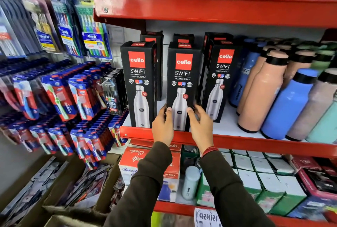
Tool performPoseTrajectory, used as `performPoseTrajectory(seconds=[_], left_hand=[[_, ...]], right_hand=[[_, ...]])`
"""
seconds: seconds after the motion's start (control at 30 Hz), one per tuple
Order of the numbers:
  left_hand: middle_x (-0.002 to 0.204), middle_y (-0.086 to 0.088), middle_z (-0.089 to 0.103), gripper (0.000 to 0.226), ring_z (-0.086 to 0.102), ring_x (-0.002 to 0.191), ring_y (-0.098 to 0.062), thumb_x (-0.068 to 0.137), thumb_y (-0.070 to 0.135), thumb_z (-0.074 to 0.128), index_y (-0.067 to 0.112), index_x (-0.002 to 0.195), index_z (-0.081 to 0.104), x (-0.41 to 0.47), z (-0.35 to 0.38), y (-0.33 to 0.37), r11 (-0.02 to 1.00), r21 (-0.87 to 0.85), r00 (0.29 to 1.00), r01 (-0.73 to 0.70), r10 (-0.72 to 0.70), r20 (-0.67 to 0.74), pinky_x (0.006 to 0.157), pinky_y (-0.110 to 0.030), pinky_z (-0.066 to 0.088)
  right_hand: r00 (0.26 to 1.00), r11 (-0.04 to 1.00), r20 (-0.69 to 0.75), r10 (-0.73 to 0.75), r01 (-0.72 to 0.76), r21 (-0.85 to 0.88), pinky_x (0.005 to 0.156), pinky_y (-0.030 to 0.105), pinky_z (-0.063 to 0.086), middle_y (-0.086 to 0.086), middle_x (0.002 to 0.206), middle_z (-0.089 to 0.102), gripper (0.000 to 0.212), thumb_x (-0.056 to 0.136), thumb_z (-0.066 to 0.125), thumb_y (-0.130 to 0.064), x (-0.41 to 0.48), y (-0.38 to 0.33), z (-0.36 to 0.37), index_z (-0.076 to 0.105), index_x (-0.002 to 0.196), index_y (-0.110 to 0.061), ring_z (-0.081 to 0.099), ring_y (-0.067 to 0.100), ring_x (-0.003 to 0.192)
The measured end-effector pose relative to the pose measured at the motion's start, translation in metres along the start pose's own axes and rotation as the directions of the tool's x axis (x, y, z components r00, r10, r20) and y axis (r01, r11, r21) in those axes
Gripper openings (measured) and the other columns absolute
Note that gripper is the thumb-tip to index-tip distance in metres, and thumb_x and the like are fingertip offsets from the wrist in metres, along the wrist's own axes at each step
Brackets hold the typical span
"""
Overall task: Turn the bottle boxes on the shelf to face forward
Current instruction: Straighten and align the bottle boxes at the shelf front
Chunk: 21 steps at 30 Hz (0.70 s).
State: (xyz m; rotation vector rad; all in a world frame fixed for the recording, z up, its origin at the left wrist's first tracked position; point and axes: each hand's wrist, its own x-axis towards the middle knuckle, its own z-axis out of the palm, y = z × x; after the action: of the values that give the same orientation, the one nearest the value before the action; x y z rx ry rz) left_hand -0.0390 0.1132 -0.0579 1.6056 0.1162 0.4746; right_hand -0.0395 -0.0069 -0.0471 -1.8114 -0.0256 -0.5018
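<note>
Three black Cello Swift bottle boxes stand in a front row on the white shelf with the red front lip. The left box and the middle box show their printed fronts; the right box sits slightly further back and angled. More black boxes stand behind them. My left hand grips the lower left edge of the middle box, thumb on its front. My right hand holds its lower right edge, thumb on the front, fingers around the side.
Loose bottles in peach, blue and pale colours crowd the shelf's right side. Toothbrush packs hang on the wall to the left. A red shelf above carries Modware boxes; the shelf below holds cartons and small boxes.
</note>
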Motion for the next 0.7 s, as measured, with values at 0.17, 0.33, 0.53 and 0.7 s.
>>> performPoseTrajectory(seconds=[0.17,0.33,0.53,0.7], left_hand=[[0.136,0.0,0.061,0.047,0.05,0.115,-0.005,0.1,0.044,0.046,0.021,0.141,0.052,-0.007,-0.002,0.003,1.0,0.022,1.0,0.0,0.0,0.0,0.098,-0.022,0.034],[0.144,-0.002,0.054,0.043,0.049,0.133,-0.016,0.102,0.032,0.048,0.018,0.143,0.048,-0.015,0.003,0.008,0.997,-0.069,0.998,-0.031,0.027,-0.055,0.104,-0.024,0.036],[0.137,0.006,0.047,0.038,0.044,0.131,-0.015,0.101,0.017,0.048,0.025,0.139,0.047,-0.037,0.023,0.018,0.934,0.02,0.894,-0.356,0.347,-0.285,0.112,-0.042,0.038],[0.127,0.01,0.054,0.035,0.052,0.122,-0.016,0.101,0.014,0.043,0.027,0.132,0.053,-0.045,0.054,0.031,0.815,0.031,0.793,-0.578,0.57,-0.216,0.107,-0.043,0.041]], right_hand=[[1.0,1.0,0.004,-0.023,0.023,-0.011,0.092,0.018,0.042,-0.023,0.107,0.06,0.038,0.095,0.055,-0.044,-0.006,-0.002,-0.004,0.058,0.13,-0.03,0.059,-0.002,0.104],[0.999,0.999,0.016,-0.028,0.027,0.021,0.068,-0.003,0.042,-0.029,0.1,0.059,0.034,0.095,0.056,-0.042,-0.006,-0.002,-0.009,0.06,0.127,-0.029,0.057,-0.024,0.086],[0.988,0.992,-0.127,-0.092,0.102,0.069,0.089,0.016,0.045,-0.003,0.128,0.057,0.028,0.098,0.056,-0.031,0.006,0.002,-0.035,0.061,0.125,-0.026,0.059,0.005,0.108],[0.965,0.991,-0.236,-0.117,0.128,0.031,0.103,0.034,0.046,0.001,0.128,0.049,0.033,0.098,0.056,-0.024,0.029,0.004,-0.065,0.057,0.13,-0.019,0.053,0.009,0.117]])
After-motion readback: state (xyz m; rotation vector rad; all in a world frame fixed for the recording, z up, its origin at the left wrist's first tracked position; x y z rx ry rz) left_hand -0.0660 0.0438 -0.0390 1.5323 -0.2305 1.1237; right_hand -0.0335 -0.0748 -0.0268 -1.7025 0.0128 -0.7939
